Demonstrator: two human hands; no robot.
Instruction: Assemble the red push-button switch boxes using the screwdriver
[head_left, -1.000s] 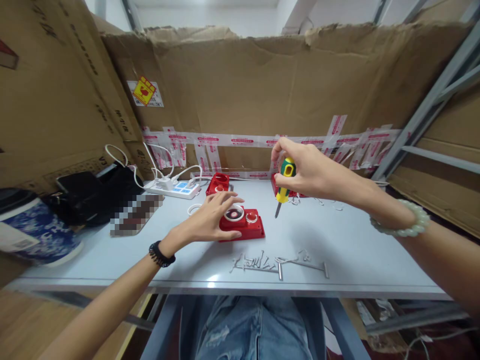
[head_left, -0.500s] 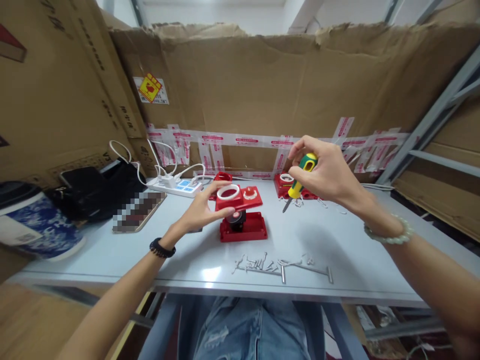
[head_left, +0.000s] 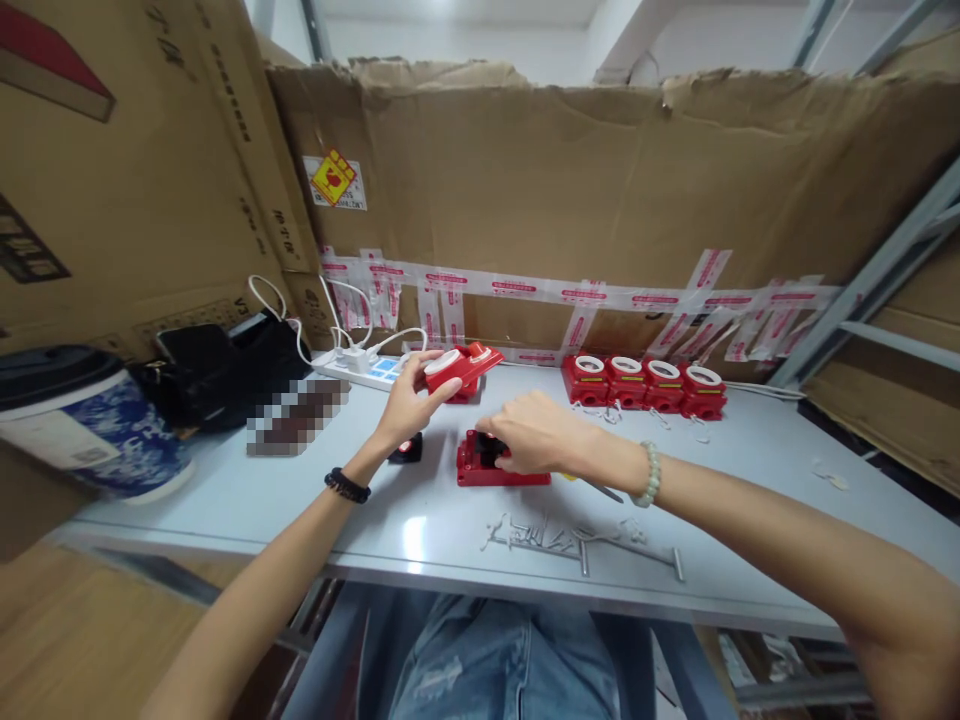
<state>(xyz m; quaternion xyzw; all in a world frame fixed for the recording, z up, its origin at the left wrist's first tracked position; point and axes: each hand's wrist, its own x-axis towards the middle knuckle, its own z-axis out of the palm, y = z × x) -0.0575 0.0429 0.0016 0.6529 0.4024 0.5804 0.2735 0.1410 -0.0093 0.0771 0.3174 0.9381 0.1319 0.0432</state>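
My left hand [head_left: 411, 400] is closed on a red cover [head_left: 482, 357] with a white ring, holding it tilted above the table. Below and to the right sits an open red box base [head_left: 517, 479]. My right hand [head_left: 534, 432] reaches into it, fingers closed around a black part [head_left: 489, 446] standing in its left side. Much of that part is hidden by the fingers. Under my right wrist lies a screwdriver [head_left: 609, 493], its yellow handle mostly covered. A small black piece [head_left: 407, 449] rests on the table near my left wrist. Another red piece [head_left: 462, 392] is behind the held cover.
Several red boxes with white rings [head_left: 626, 384] stand in a row at the back right. Small screws and metal T-shaped rods [head_left: 547, 545] lie near the front edge. A power strip [head_left: 382, 373], a blurred phone [head_left: 296, 420] and a large cup [head_left: 97, 425] are on the left.
My right hand has put the screwdriver down on the table and moved left and down to the black part. My left hand has lifted and tilted the red cover away from the base.
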